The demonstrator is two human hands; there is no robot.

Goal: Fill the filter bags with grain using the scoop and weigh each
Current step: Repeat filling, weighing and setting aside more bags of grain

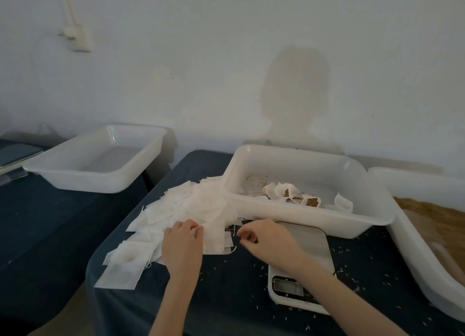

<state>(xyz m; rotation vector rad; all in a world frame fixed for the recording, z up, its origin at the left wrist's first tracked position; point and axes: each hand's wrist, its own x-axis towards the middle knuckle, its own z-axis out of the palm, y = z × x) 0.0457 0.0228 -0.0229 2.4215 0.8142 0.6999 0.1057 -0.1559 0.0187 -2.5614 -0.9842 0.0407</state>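
A heap of empty white filter bags (181, 210) spreads over the dark blue table. My left hand (182, 245) lies on the heap and pinches one bag (214, 237) by its top edge. My right hand (264, 237) is just right of that bag with curled fingers, and I cannot tell whether it pinches the bag's string. A white kitchen scale (314, 240) sits partly under my right forearm. Behind it a white tray (302, 220) holds a few filled bags (289, 194). A tray of brown grain (437, 220) stands at the right edge. No scoop is visible.
An empty white tray (75, 174) stands on a second table at the back left. Loose grains (364, 267) are scattered around the scale. A wall rises close behind the tables. A gap separates the two tables at the left.
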